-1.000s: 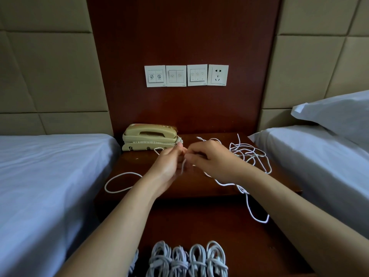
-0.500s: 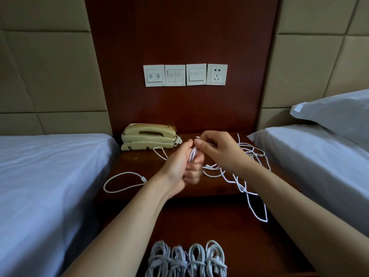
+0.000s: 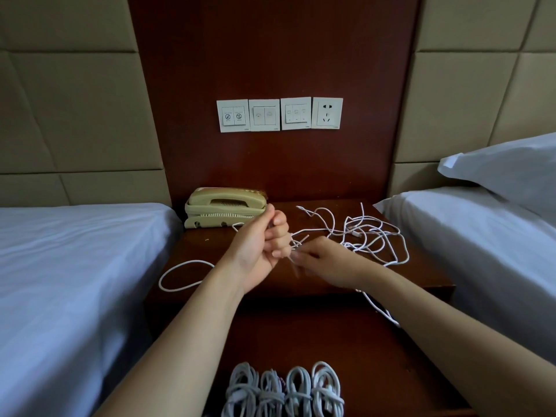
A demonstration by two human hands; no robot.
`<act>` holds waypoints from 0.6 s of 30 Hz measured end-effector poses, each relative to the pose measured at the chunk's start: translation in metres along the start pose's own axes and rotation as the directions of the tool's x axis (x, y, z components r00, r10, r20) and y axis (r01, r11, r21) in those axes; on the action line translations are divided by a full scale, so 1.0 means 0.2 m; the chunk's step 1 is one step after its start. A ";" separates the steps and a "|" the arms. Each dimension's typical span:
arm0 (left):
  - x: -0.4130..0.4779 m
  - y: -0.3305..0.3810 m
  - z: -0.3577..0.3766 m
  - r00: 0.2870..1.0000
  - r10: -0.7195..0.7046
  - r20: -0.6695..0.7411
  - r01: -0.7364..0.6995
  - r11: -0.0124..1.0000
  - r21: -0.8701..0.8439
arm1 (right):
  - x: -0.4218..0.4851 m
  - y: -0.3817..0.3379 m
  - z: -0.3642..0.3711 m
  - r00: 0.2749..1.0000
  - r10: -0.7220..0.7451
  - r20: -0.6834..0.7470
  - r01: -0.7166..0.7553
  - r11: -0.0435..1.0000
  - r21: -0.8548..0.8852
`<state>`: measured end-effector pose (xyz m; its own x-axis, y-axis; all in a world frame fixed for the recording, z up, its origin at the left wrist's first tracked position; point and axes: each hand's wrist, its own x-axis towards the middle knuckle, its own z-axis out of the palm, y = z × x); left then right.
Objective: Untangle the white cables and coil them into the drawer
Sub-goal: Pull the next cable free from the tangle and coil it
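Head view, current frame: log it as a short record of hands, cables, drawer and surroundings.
left hand: fingers curled, grips white cable
right hand: pinches the same cable beside it
tangle: loose on nightstand top, one strand hanging over its front edge
coiled bundles: four in view, side by side in open drawer
telephone: back left of the top

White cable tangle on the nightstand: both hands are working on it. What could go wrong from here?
1. The left hand grips and the right hand pinches a strand; a hard pull may cinch the loose white cable tangle into a knot.
2. A white loop lies at the left edge of the dark wooden nightstand and could slide off.
3. The strand passes close to the beige telephone and might snag it.
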<state>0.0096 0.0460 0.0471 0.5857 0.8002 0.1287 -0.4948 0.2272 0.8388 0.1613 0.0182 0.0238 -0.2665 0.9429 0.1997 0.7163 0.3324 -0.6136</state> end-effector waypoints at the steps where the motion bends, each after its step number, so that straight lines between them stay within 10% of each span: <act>1: 0.00 0.00 -0.01 1.000 0.010 -0.021 -0.010 1.000 0.008 | -0.01 -0.02 -0.01 0.999 -0.006 0.050 0.008 0.999 -0.036; 8: 0.04 -0.04 -0.02 0.985 0.099 -0.139 -0.086 0.992 0.095 | -0.05 -0.16 0.00 0.980 -0.117 0.161 0.150 0.966 -0.209; 18: 0.08 -0.12 -0.02 0.966 0.218 -0.138 -0.107 0.825 0.555 | -0.02 -0.16 -0.07 0.947 -0.163 -0.277 0.104 0.971 -0.216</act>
<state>0.0283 0.0562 0.0275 0.3697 0.8992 0.2342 -0.1145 -0.2061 0.9718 0.1482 0.0040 0.0538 -0.1903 0.8443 0.5010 0.8071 0.4250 -0.4098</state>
